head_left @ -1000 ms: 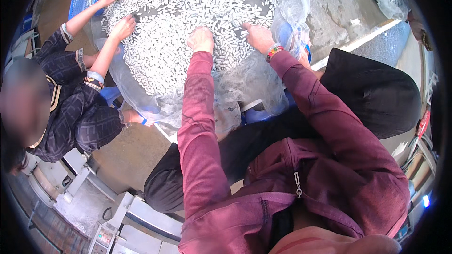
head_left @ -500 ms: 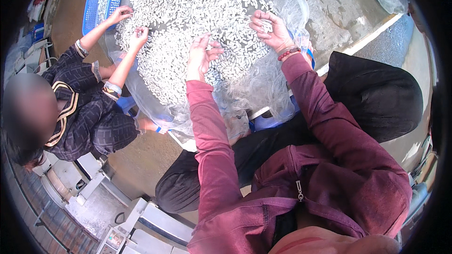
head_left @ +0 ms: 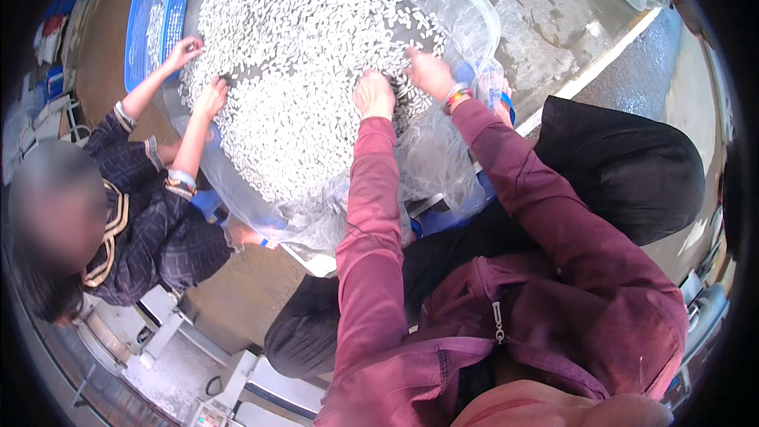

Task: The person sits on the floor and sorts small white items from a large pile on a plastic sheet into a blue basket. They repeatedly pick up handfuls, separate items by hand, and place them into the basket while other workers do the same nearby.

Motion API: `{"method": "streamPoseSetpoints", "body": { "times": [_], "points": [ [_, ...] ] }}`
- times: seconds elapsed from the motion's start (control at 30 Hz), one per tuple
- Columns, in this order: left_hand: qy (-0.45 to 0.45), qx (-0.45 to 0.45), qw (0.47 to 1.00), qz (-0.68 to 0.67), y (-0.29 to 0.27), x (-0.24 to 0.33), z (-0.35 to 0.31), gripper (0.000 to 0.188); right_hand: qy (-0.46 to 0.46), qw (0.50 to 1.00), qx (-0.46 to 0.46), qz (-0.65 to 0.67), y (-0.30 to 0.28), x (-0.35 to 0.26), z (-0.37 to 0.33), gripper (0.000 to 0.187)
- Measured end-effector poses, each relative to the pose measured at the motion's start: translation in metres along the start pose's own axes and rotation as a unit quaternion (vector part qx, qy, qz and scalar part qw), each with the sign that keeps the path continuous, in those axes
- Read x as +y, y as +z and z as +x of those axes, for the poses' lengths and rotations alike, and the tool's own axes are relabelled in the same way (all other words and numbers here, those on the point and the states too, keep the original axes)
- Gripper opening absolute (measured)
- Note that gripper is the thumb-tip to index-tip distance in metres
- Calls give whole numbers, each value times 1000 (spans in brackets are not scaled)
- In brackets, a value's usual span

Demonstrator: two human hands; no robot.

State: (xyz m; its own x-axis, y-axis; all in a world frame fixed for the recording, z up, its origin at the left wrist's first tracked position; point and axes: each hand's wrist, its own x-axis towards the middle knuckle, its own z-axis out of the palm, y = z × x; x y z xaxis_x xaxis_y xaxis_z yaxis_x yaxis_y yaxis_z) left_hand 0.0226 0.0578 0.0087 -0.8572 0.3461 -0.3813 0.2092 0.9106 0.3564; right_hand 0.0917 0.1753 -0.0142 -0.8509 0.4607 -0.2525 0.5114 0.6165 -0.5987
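Note:
A wide heap of small white, short rod-like pieces [head_left: 292,126] is spread over clear plastic sheeting [head_left: 474,0]. My left hand [head_left: 374,95] is down at the heap's near right part, its fingers curled in among the pieces and the tips hidden. Close to its right, my right hand [head_left: 429,73] reaches in from the heap's right edge with its fingers bent downward. Whatever either hand has hold of is hidden. Between and beyond my hands, a dark patch of surface shows through the thinned-out pieces.
At the left a person [head_left: 150,213] in dark patterned clothes works at the same heap, one hand [head_left: 212,97] on its left edge. A blue plastic basket [head_left: 170,20] holding some pieces stands at the far left. Grey-white machinery [head_left: 261,383] is at the lower left.
Both my hands, raised with fingers spread before, have come down to the pieces, fingers curled. They have moved closer together, the left to the right and the right to the left.

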Motion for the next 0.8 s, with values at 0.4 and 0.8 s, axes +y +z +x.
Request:
{"method": "streamPoseSetpoints", "body": {
  "times": [0.4, 0.8],
  "points": [
    [-89, -123, 641, -752, -67, -65, -34, 18, 31, 690, -287, 663, -45, -55, -11, 19],
    [226, 25, 934, -277, -118, 33, -66, 30, 181, 458, -174, 853, -16, -65, -26, 20]
  ]
}}
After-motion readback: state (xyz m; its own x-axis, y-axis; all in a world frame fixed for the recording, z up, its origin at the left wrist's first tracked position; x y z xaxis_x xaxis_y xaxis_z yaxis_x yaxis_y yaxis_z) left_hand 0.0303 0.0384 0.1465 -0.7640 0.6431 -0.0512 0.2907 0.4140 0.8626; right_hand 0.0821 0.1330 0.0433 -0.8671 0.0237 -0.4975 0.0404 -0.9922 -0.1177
